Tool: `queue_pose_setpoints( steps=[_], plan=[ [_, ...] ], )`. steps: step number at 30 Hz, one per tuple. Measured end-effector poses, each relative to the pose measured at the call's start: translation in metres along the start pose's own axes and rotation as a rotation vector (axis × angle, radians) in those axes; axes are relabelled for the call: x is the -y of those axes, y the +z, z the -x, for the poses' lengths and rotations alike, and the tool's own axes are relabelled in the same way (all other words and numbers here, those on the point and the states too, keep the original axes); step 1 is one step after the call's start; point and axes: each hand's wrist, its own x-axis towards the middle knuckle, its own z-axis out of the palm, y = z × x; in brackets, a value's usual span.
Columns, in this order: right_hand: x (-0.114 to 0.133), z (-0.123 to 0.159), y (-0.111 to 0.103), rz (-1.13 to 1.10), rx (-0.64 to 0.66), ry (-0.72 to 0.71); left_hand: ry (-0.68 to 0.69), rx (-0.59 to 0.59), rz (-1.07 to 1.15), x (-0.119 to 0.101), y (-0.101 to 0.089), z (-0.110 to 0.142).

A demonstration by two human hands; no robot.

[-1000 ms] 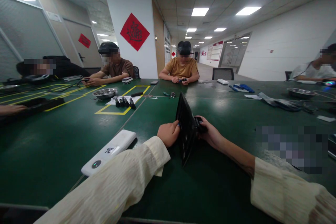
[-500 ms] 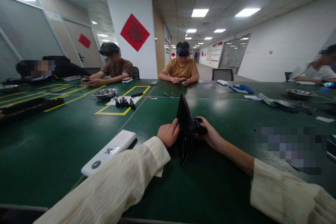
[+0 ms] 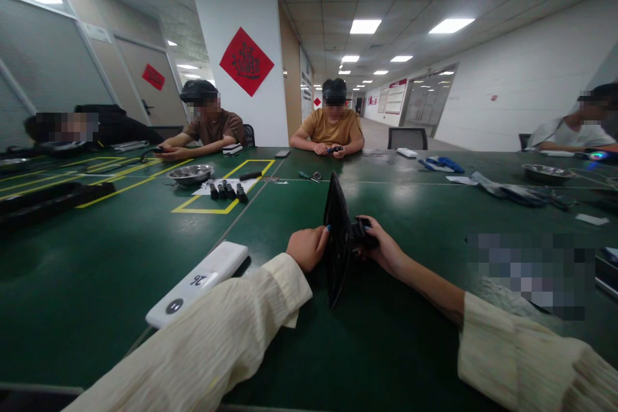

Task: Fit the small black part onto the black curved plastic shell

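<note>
A flat black panel (image 3: 336,238) stands on edge on the green table (image 3: 120,251), seen nearly edge-on between my hands. My left hand (image 3: 306,247) is closed on its left face, fingertips against it. My right hand (image 3: 381,246) is curled around a small black part (image 3: 361,232) pressed against the panel's right face. Both arms wear cream sleeves.
A white power bank (image 3: 196,283) lies left of my left arm. Farther off are a yellow-taped square with small black parts (image 3: 226,190), a metal bowl (image 3: 192,173) and scissors (image 3: 309,175). Several people sit around the table. Cloths and another bowl (image 3: 550,172) lie at right.
The black panel has turned a little more edge-on and upright. My hands stay on it, shifted slightly. The view has tilted a touch.
</note>
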Motion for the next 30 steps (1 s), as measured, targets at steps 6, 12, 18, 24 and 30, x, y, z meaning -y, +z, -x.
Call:
queue_pose_setpoints(
  steps=[6,12,18,24,30],
  plan=[
    [0.0027,0.0027,0.0018,0.036,0.06,-0.012,0.024,-0.02,0.003,0.0022,-0.0009,0.0009],
    [0.001,0.0013,0.0001,0.02,0.038,-0.012,0.035,0.009,-0.041,0.0001,-0.0043,0.0009],
    [0.0007,0.0014,0.0005,-0.003,-0.003,0.019,0.005,-0.016,-0.046,-0.0012,-0.0045,0.0012],
    [0.0009,0.0022,0.0012,0.0,-0.011,0.019,0.012,-0.003,-0.009,0.0004,-0.0047,0.0007],
    [0.0018,0.0022,0.0011,-0.01,0.003,0.026,-0.056,-0.013,0.028,-0.0006,-0.003,0.0003]
  ],
)
